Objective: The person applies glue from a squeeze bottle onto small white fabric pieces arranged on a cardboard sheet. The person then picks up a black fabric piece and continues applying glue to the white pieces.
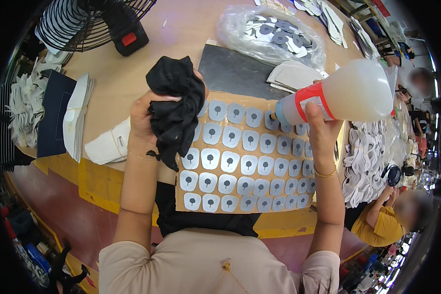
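Nearest you, at the tbl. edge (pixel 176 29): 1 tan board (pixel 259 102), approx. flat, bearing 5 rows of lt.-grey rounded patches (pixel 230 162), each w/ dk. tree-like mark. Over its L side, your L hand (pixel 144 117): fingers gripped 1 blk. cloth (pixel 174 93), bunched, partly hiding them. Over its R side, your R hand (pixel 321 130): fingers wrapped round 1 translucent bottle (pixel 360 90) w/ red label band, thumb across label; bottle lay tilted, blue-capped end lower L, nozzle over the farthest row (contact: couldn't tell). Just L of your L hand: 1 banded bundle of wht. pcs. (pixel 108 144). Well R, beyond the board: stacked wht. pcs. (pixel 365 161). Beyond board: 1 dk. sheet (pixel 230 71); wht. stack (pixel 294 76) on its R end. Farther: 1 clear plastic bag (pixel 230 29) w/ grey & wht. pcs.; far L, 1 blk. wire-cage fan (pixel 83 24).
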Available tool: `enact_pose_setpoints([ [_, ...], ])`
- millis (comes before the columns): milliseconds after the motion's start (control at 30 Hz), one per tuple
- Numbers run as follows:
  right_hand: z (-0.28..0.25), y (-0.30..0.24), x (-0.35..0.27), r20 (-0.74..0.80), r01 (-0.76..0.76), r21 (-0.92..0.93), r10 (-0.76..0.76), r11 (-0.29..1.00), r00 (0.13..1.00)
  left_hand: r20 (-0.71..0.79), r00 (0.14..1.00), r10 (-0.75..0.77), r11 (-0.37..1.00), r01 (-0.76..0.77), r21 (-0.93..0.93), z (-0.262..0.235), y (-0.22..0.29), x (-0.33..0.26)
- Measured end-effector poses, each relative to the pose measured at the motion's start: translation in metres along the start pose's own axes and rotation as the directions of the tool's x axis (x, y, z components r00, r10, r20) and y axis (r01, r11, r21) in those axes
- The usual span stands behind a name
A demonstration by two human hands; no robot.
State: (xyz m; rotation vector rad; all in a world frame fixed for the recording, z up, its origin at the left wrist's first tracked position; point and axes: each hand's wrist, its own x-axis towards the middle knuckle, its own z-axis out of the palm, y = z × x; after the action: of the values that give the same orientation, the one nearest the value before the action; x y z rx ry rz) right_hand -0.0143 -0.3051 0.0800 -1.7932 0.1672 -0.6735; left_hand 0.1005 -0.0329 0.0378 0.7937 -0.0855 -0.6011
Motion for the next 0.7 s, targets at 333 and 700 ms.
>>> enact_pose_setpoints([
  [333, -0.031, -0.045, 0.054, -0.353, 0.506, 0.390, -0.382, 0.770, 0.854, -0.030, 0.999, -0.020, 1.000, 0.019, -0.020, -0.001, -0.004, -0.004],
  [700, -0.016, 0.011, -0.004, 0.033, -0.031, -0.064, 0.033, 0.997, 0.999, 0.157, 0.987, -0.031, 0.998, 0.040, -0.049, 0.003, -0.005, 0.002],
])
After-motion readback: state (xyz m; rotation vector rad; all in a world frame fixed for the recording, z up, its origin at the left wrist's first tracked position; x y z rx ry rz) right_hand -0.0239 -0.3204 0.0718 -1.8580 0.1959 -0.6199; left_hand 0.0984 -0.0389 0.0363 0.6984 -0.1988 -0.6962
